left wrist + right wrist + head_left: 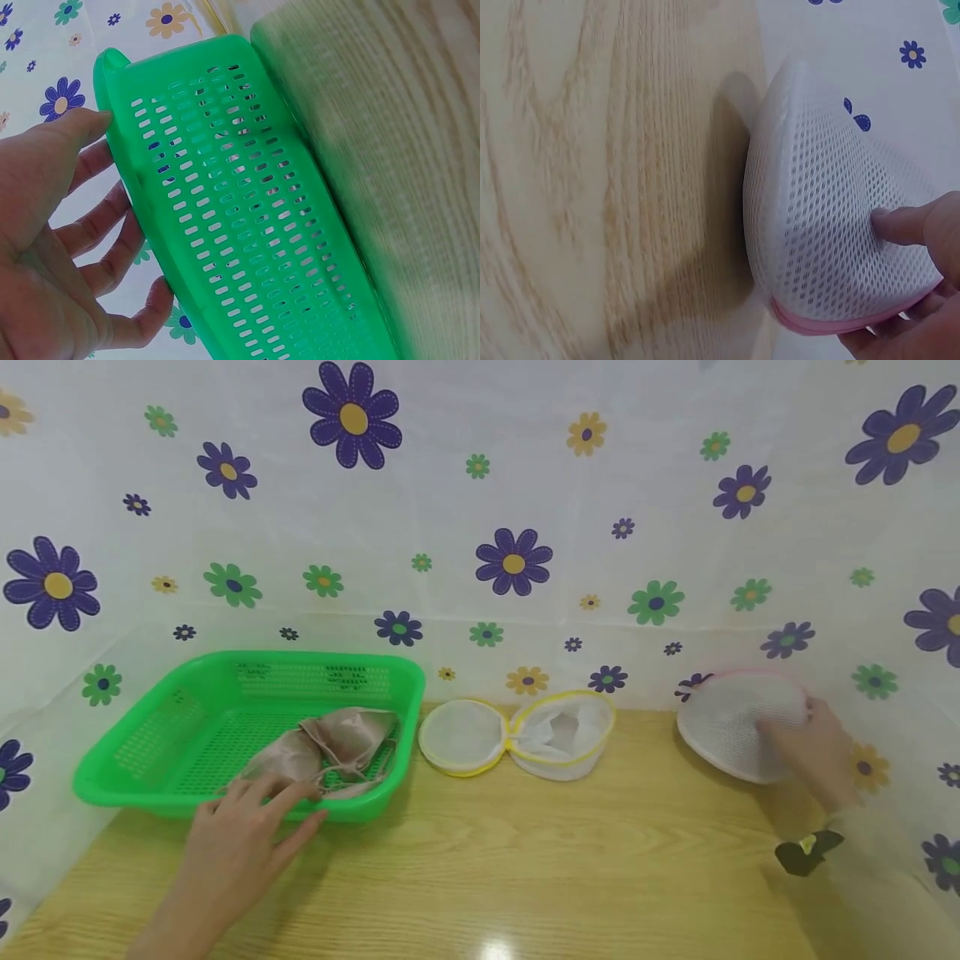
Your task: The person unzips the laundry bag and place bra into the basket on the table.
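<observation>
My left hand (243, 827) holds the front rim of a green plastic basket (255, 670), fingers bent over the edge and thumb on the outer side. Inside the basket, near its right end, lies a beige-pink satin bra (356, 739), partly hidden by the rim and fingers. At the far right my right hand (813, 752) grips a white mesh laundry bag (825, 202) with pink trim, thumb pressed into the mesh and fingers round the pink edge. The bag is tilted up, close over the table, against the back sheet.
Between the basket and my right hand, a white mesh laundry bag with yellow trim (561, 760) lies unzipped, its round lid (462, 737) folded out leftward. A flower-printed white sheet (450, 510) hangs behind and along the sides of the wooden table (525, 860).
</observation>
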`<action>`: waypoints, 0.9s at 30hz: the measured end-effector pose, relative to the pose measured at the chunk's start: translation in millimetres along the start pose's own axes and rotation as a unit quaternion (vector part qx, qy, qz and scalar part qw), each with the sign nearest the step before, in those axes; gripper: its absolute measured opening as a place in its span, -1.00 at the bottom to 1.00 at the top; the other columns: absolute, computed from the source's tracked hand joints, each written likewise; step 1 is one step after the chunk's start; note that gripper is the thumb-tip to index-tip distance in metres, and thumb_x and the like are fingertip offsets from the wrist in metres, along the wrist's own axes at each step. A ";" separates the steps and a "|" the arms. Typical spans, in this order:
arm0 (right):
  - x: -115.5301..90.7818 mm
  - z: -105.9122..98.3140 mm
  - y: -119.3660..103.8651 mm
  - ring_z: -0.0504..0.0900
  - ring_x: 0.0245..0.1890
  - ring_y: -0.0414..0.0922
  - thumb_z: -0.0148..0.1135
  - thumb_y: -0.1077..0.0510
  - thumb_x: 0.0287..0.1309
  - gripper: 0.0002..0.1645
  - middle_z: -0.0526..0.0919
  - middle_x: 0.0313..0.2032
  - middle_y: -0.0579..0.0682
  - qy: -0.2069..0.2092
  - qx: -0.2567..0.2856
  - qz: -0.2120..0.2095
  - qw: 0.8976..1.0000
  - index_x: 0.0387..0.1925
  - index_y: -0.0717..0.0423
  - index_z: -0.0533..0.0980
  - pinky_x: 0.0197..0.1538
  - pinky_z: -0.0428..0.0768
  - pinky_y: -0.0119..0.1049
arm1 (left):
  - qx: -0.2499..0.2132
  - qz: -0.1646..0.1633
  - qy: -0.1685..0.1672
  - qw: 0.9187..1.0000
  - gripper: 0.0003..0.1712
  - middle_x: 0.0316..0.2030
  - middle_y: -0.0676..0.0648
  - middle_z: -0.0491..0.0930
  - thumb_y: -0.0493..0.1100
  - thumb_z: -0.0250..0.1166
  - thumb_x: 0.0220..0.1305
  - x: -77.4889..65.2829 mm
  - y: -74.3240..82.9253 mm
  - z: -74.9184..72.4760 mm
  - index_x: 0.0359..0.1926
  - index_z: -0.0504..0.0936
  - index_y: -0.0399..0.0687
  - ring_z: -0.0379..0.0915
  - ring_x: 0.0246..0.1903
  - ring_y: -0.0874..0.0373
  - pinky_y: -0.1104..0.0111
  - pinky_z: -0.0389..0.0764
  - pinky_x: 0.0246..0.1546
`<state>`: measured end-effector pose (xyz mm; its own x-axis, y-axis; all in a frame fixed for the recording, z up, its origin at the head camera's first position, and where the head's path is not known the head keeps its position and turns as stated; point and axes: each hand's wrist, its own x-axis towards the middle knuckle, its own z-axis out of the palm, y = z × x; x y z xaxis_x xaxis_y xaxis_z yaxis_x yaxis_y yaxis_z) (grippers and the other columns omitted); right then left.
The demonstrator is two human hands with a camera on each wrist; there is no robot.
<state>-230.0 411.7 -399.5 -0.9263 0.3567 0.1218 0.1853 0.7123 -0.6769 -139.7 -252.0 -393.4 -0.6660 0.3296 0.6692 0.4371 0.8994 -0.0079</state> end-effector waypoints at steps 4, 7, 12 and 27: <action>-4.3 -1.1 5.4 0.50 0.09 0.47 0.19 -0.03 0.32 -0.11 0.42 0.20 0.64 0.004 -0.028 -0.042 0.999 0.39 0.56 0.19 -0.09 0.65 0.14 | 0.000 -0.004 -0.008 1.000 -0.18 -0.23 -0.01 0.67 0.53 -0.35 0.43 -0.6 -0.6 -0.1 -0.16 0.72 0.21 0.63 -0.22 -0.17 -0.10 0.53 -0.54; -7.9 -2.4 4.8 0.60 -0.06 0.42 0.25 0.09 0.26 -0.35 0.55 0.04 0.62 0.008 -0.053 -0.077 0.996 0.15 0.59 0.40 -0.26 0.60 -0.14 | -0.003 -0.007 -0.013 1.000 -0.22 -0.22 0.00 0.67 0.53 -0.29 0.43 -1.3 -1.1 0.2 -0.15 0.72 0.22 0.63 -0.20 -0.16 -0.10 0.53 -0.53; -11.7 -6.3 -4.6 0.64 -0.12 0.41 0.32 0.13 0.20 -0.42 0.59 -0.01 0.60 -0.021 -0.083 -0.090 0.992 0.08 0.53 0.47 -0.30 0.61 -0.11 | -0.005 -0.011 -0.012 1.000 -0.22 -0.22 0.01 0.67 0.54 -0.28 0.42 -2.1 -1.5 -0.1 -0.16 0.72 0.22 0.62 -0.21 -0.16 -0.12 0.54 -0.52; -18.0 -2.9 -14.7 0.57 -0.46 0.08 0.33 0.18 0.11 -0.60 0.65 -0.39 0.38 -0.071 -0.139 -0.112 0.981 -0.24 0.53 0.51 -0.43 0.56 -0.17 | -0.008 -0.009 -0.005 1.000 -0.18 -0.23 -0.01 0.67 0.53 -0.33 0.43 -1.4 -1.6 -0.2 -0.16 0.73 0.19 0.62 -0.22 -0.18 -0.12 0.54 -0.52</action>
<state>-215.1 396.6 -389.7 -0.9868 0.0988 0.1285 0.0364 0.9076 -0.4182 -139.3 -254.0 -394.3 -0.6796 0.3157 0.6622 0.4341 0.9007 0.0161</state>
